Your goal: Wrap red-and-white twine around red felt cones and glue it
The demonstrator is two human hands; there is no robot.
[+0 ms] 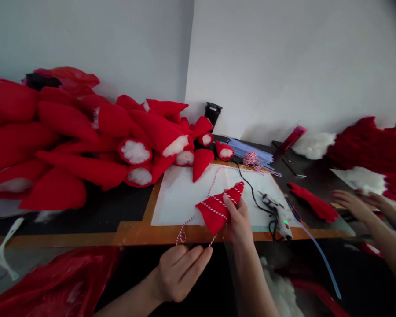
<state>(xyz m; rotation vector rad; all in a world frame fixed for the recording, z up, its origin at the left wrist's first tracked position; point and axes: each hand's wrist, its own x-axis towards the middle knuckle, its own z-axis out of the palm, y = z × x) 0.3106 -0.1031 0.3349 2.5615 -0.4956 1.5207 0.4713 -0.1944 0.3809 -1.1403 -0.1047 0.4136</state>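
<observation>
A small red felt cone (214,212) stuffed with white is in my right hand (239,215), its fingers wrapped round the tip half. Red-and-white twisted cord (181,233) spirals round the cone and hangs in a loose loop by its wide end. My left hand (185,268) is closed, pinching the cord just below the cone's lower corner. The cord runs back from the cone over a white sheet (171,198) to a ball of the same cord (251,160). To the right of my right hand lies a glue gun (279,213) with a green light, its black cable curling beside it.
Many stuffed red cones (66,121) are heaped on the left. Blue-white glue sticks (247,149) lie behind the sheet, near a black container (213,113). At right are an empty red cone (313,202), white stuffing (313,145), dark red fabric (359,149) and another person's hands (353,204).
</observation>
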